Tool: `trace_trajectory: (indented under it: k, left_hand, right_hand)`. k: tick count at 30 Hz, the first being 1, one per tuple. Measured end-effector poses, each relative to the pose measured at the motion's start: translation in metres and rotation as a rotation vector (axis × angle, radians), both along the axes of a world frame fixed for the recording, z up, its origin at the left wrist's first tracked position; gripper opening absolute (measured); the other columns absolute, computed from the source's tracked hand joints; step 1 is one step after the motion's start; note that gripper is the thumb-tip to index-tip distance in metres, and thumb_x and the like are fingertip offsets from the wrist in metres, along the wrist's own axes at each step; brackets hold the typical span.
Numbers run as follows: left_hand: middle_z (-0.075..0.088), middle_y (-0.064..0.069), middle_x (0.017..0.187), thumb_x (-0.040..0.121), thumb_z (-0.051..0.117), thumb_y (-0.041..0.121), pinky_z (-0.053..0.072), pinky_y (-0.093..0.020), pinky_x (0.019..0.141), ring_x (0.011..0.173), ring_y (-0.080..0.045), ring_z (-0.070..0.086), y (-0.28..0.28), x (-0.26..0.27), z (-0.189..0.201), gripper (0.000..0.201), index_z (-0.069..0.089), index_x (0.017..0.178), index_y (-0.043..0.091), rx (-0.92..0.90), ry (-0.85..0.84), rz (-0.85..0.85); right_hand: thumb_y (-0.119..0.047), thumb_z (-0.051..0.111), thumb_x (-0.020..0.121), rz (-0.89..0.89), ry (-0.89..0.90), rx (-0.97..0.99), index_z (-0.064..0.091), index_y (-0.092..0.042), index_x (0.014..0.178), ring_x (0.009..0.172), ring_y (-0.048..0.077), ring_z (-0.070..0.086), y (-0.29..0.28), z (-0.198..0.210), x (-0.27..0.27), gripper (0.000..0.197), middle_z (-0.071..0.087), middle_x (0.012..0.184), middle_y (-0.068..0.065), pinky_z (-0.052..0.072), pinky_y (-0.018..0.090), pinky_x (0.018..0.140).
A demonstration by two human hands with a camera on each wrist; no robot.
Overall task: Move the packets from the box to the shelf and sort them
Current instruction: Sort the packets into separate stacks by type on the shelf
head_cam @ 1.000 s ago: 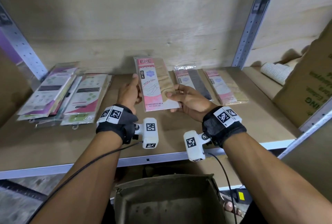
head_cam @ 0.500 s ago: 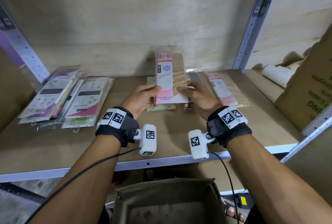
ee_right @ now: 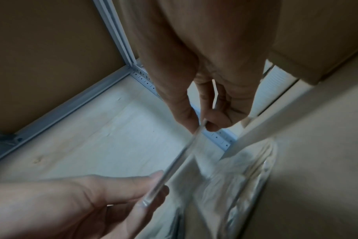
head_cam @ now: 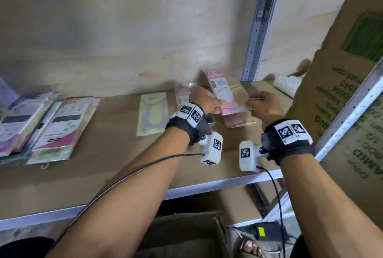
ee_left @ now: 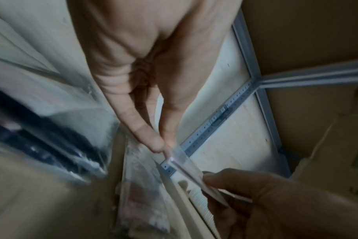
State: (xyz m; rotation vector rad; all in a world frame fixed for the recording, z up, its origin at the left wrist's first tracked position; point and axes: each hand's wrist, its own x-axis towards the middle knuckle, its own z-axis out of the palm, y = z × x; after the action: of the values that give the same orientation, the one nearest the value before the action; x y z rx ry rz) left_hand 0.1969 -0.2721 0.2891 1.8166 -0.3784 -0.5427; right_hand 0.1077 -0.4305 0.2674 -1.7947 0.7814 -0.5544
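Both hands hold one pink-and-beige ENE packet (head_cam: 224,92) above the right part of the wooden shelf (head_cam: 103,166). My left hand (head_cam: 207,102) pinches its lower left edge and my right hand (head_cam: 263,106) pinches its lower right edge. In the wrist views the packet (ee_left: 186,168) (ee_right: 174,163) shows edge-on between thumb and fingers. It hangs tilted over a pink packet pile (head_cam: 238,120) lying on the shelf. A yellow-green ENE packet (head_cam: 152,113) lies flat to the left. The cardboard box (head_cam: 186,237) stands below the shelf edge.
A heap of assorted packets (head_cam: 47,125) lies at the shelf's left end. A grey upright (head_cam: 257,26) bounds the bay on the right, with a large printed carton (head_cam: 348,96) and a white ribbed roll (head_cam: 287,87) beyond it.
Both hands have carried the pink packet to the right, from mid-shelf to over the pink pile by the upright. The yellow-green packet is now uncovered on the shelf.
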Motion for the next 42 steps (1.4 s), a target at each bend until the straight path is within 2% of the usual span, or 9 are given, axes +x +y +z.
trace_trajectory:
  k: [7, 11, 15, 23, 31, 34, 38, 40, 42]
  left_hand:
    - [0.068, -0.02, 0.116, 0.073, 0.084, 0.003, 0.061, -0.045, 0.084, 0.099, -0.035, 0.072, -0.043, 0.001, -0.02, 0.058, 0.054, 0.122, -0.005, 0.195, -0.082, 0.055]
    - [0.069, -0.021, 0.122, 0.082, 0.077, -0.003, 0.059, -0.041, 0.091, 0.103, -0.032, 0.072, -0.05, 0.002, -0.023, 0.034, 0.06, 0.111, -0.002, 0.279, 0.044, 0.017]
    - [0.068, -0.018, 0.115, 0.071, 0.085, 0.003, 0.062, -0.044, 0.082, 0.094, -0.033, 0.072, -0.045, -0.003, -0.017, 0.066, 0.051, 0.128, -0.003, 0.359, -0.172, 0.066]
    - [0.069, -0.019, 0.115, 0.077, 0.083, 0.01, 0.059, -0.046, 0.089, 0.102, -0.034, 0.07, -0.045, -0.011, -0.007, 0.052, 0.059, 0.12, -0.007, 0.535, -0.311, -0.011]
    - [0.076, -0.017, 0.089, 0.086, 0.077, 0.025, 0.063, -0.039, 0.08, 0.089, -0.032, 0.074, 0.012, 0.006, 0.042, 0.035, 0.066, 0.098, -0.006, 0.289, -0.251, 0.148]
    - [0.075, -0.008, 0.069, 0.085, 0.078, 0.018, 0.063, -0.033, 0.072, 0.08, -0.027, 0.075, 0.068, 0.013, 0.05, 0.017, 0.068, 0.08, 0.006, 0.169, -0.236, 0.195]
    - [0.069, -0.005, 0.056, 0.086, 0.075, 0.016, 0.059, -0.027, 0.057, 0.055, -0.021, 0.069, 0.152, 0.02, 0.042, 0.019, 0.072, 0.094, -0.002, 0.077, -0.203, 0.37]
    - [0.072, -0.006, 0.065, 0.089, 0.071, 0.014, 0.062, -0.031, 0.063, 0.063, -0.023, 0.071, 0.193, 0.02, 0.034, 0.012, 0.073, 0.094, 0.003, 0.066, -0.192, 0.438]
    - [0.075, -0.009, 0.074, 0.091, 0.069, 0.013, 0.062, -0.033, 0.071, 0.071, -0.024, 0.074, 0.232, 0.02, 0.029, 0.005, 0.073, 0.09, 0.01, 0.048, -0.192, 0.489]
  right_hand:
    - [-0.02, 0.072, 0.084, 0.071, 0.322, -0.255, 0.072, -0.013, 0.111, 0.086, 0.017, 0.053, -0.021, -0.008, -0.009, 0.028, 0.059, 0.09, -0.001, 0.041, 0.024, 0.071]
    - [-0.024, 0.073, 0.084, 0.146, 0.379, -0.285, 0.072, -0.017, 0.104, 0.075, 0.012, 0.051, -0.02, -0.009, -0.012, 0.022, 0.062, 0.092, 0.0, 0.039, 0.021, 0.064]
    - [-0.019, 0.072, 0.084, 0.177, 0.361, -0.279, 0.072, -0.017, 0.105, 0.063, -0.001, 0.044, -0.022, -0.011, -0.013, 0.021, 0.061, 0.089, -0.003, 0.03, 0.013, 0.052]
    - [-0.019, 0.071, 0.085, 0.198, 0.376, -0.269, 0.072, -0.011, 0.111, 0.092, 0.016, 0.058, -0.016, -0.006, -0.017, 0.027, 0.071, 0.108, 0.004, 0.042, 0.023, 0.073]
    - [-0.024, 0.067, 0.088, 0.13, 0.299, -0.31, 0.061, -0.013, 0.129, 0.12, 0.025, 0.058, 0.002, 0.02, -0.024, 0.043, 0.064, 0.128, 0.008, 0.047, 0.037, 0.101]
    - [-0.023, 0.065, 0.09, 0.162, 0.226, -0.338, 0.067, -0.017, 0.117, 0.113, 0.022, 0.062, 0.024, 0.027, -0.024, 0.028, 0.069, 0.116, 0.003, 0.049, 0.036, 0.098]
    - [-0.018, 0.067, 0.089, 0.289, 0.079, -0.266, 0.072, -0.017, 0.106, 0.085, 0.014, 0.07, 0.074, 0.038, -0.016, 0.018, 0.074, 0.097, 0.002, 0.057, 0.028, 0.078]
    - [-0.013, 0.067, 0.089, 0.43, 0.029, -0.177, 0.07, -0.012, 0.105, 0.062, 0.007, 0.066, 0.105, 0.041, -0.01, 0.016, 0.071, 0.082, 0.002, 0.051, 0.02, 0.055]
    - [-0.01, 0.066, 0.09, 0.547, 0.022, -0.12, 0.068, -0.008, 0.106, 0.058, 0.01, 0.063, 0.138, 0.042, -0.002, 0.016, 0.069, 0.078, 0.004, 0.049, 0.018, 0.054]
